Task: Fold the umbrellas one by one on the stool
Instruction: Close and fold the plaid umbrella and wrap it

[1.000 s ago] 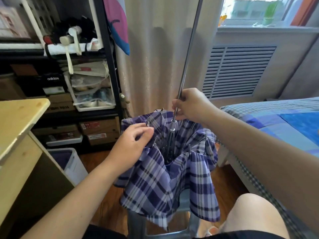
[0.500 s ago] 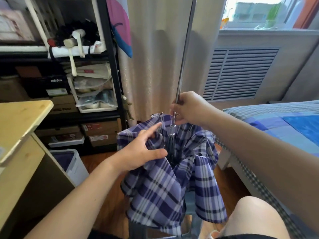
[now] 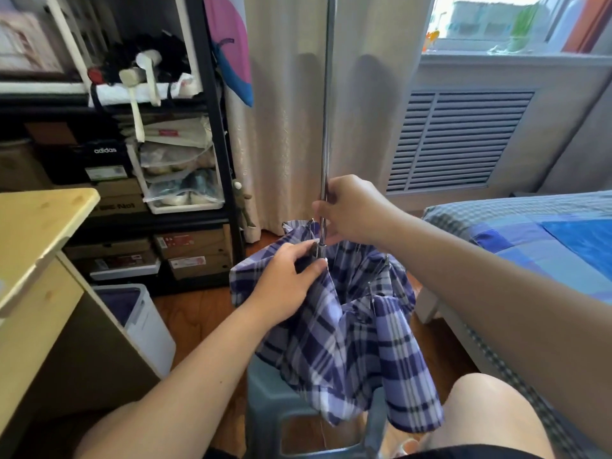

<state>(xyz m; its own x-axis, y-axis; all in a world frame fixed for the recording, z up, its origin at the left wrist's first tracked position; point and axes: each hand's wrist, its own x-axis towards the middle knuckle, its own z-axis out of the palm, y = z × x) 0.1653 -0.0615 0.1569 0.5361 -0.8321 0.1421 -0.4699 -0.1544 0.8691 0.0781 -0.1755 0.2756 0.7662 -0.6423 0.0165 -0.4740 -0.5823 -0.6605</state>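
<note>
Both hands gripped the plaid umbrella [image 3: 347,326] standing on the stool [image 3: 275,392], the right hand [image 3: 351,210] around its shaft, the left hand [image 3: 288,279] clutching fabric at the half-hidden runner, the shaft's top cut off.

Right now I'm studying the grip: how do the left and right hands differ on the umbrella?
The right hand sits higher, pinching the bare metal shaft; the left hand sits lower, gripping the dark runner and the plaid canopy at the shaft's base. Both hold the same umbrella above the stool.
</note>
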